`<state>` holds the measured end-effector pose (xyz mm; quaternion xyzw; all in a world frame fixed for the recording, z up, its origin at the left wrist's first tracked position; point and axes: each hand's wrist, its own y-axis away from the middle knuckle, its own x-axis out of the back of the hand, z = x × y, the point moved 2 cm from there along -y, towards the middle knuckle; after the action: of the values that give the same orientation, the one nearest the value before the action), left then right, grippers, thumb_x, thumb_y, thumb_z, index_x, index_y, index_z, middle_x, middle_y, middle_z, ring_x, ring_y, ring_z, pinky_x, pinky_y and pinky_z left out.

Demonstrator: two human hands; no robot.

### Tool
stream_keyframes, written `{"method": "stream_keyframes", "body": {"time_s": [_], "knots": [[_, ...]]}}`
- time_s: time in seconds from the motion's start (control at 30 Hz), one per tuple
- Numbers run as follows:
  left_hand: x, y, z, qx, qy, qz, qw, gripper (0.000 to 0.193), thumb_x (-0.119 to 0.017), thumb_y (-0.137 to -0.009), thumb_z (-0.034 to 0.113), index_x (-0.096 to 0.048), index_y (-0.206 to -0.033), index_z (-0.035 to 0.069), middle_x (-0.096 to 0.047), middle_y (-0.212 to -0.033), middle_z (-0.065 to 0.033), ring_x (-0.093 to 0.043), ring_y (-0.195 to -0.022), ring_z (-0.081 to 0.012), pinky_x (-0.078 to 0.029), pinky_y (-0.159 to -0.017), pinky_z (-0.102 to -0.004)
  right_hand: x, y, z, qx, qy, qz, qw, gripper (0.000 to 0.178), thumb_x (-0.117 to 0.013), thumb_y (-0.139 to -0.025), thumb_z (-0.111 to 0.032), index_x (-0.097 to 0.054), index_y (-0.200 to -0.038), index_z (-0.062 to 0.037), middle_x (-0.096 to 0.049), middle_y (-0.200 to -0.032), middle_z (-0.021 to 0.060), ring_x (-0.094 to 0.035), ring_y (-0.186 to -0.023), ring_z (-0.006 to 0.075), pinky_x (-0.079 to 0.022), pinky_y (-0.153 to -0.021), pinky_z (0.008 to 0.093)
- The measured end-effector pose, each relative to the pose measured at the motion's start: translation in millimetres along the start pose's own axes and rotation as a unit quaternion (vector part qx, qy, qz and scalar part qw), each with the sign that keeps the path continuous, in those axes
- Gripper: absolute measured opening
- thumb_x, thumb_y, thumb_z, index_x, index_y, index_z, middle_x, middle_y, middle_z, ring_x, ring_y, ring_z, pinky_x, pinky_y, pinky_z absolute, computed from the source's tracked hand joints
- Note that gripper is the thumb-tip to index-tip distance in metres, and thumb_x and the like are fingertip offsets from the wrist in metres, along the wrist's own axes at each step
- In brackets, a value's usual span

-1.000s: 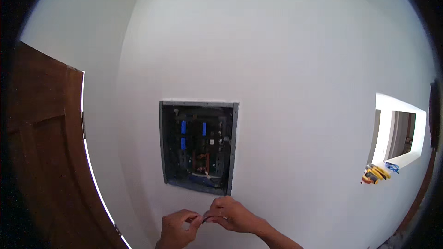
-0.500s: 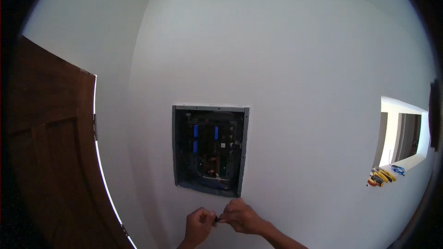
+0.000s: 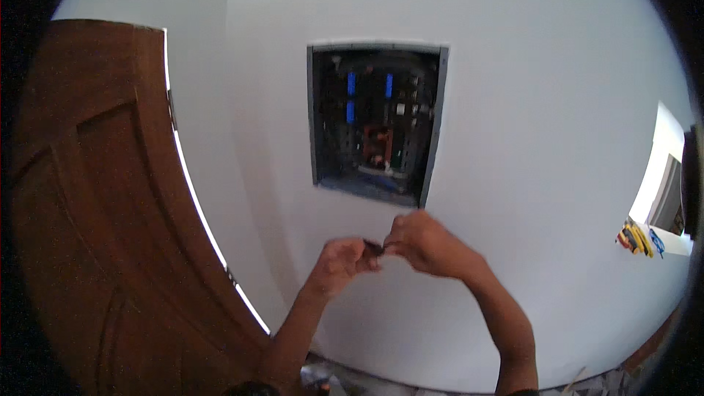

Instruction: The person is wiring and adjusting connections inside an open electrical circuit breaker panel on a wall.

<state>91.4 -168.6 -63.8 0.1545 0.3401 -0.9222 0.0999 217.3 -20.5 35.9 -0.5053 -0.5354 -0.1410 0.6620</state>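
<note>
Working just below an open electrical panel (image 3: 375, 121) recessed in a white wall (image 3: 528, 88), both hands are raised together and closed on one small dark piece (image 3: 372, 247). The left hand (image 3: 339, 265) is curled into a loose fist, its fingertips pinched on the piece's left end, while the right hand (image 3: 424, 243) is closed over the right end from above. The piece is held in the air between them, near the panel's lower edge but apart from it. The step in hand is judged to be fine work on this part — something fitted, stripped or twisted between the fingers — rather than work inside the panel itself. Any further move would call for a steady two-handed pinch and a short lift up and away towards the panel opening, with care taken around the wiring there. Much is hard to make out: the piece is mostly covered by fingers and blurred, so its kind cannot be told; the panel's interior shows only as blue and reddish patches among dark parts. A brown wooden door (image 3: 103, 213) is seen open at the left, and a few yellow and blue items (image 3: 639, 238) are seen on a ledge far right, too small to identify.
</note>
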Motion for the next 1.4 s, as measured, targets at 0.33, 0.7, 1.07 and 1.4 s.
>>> {"method": "stream_keyframes", "body": {"time_s": [0.33, 0.7, 1.07, 1.4], "knots": [[-10.3, -14.9, 15.8, 0.149, -0.105, 0.137, 0.974, 0.023, -0.063, -0.096, 0.023, -0.066, -0.091, 0.001, -0.066, -0.075, -0.0033, -0.062, -0.066, -0.0086, -0.058, -0.07, -0.0305, -7.5, -3.8, -6.0, 0.036, 0.078, 0.062, 0.994, 0.016, -0.075, -0.072, 0.0, -0.072, -0.086, -0.0054, -0.058, -0.077, 0.0065, -0.056, -0.078, 0.0243, -0.046, -0.073, 0.0376], [-4.7, -20.2, -11.4, 0.046, -0.372, 0.207, 0.904, 0.028, -0.063, -0.096, 0.023, -0.06, -0.077, 0.003, -0.065, -0.065, -0.0031, -0.06, -0.054, -0.0094, -0.052, -0.055, -0.0287, -29.2, 10.0, 7.0, 0.064, 0.106, 0.073, 0.99, 0.023, -0.07, -0.066, 0.001, -0.073, -0.087, -0.0066, -0.052, -0.077, 0.0046, -0.052, -0.079, 0.0247, -0.043, -0.081, 0.0381], [12.0, -18.1, -6.9, -0.117, -0.581, 0.318, 0.74, 0.03, -0.064, -0.094, 0.018, -0.055, -0.071, 0.002, -0.065, -0.06, -0.0062, -0.062, -0.053, -0.0126, -0.047, -0.051, -0.0301, -54.3, -4.7, 12.1, 0.061, 0.207, 0.108, 0.97, 0.007, -0.074, -0.077, -0.009, -0.069, -0.078, -0.0057, -0.049, -0.072, 0.0044, -0.05, -0.073, 0.0217, -0.041, -0.076, 0.036], [1.7, -9.3, 1.8, -0.175, -0.19, 0.304, 0.917, 0.023, -0.06, -0.098, 0.018, -0.056, -0.08, 0.005, -0.067, -0.093, -0.0085, -0.051, -0.051, -0.0101, -0.045, -0.052, -0.0226, -20.2, -19.5, 4.4, -0.024, 0.004, 0.086, 0.996, 0.006, -0.069, -0.084, -0.008, -0.068, -0.083, -0.0031, -0.057, -0.07, 0.0081, -0.054, -0.066, 0.0257, -0.043, -0.07, 0.039]]}}
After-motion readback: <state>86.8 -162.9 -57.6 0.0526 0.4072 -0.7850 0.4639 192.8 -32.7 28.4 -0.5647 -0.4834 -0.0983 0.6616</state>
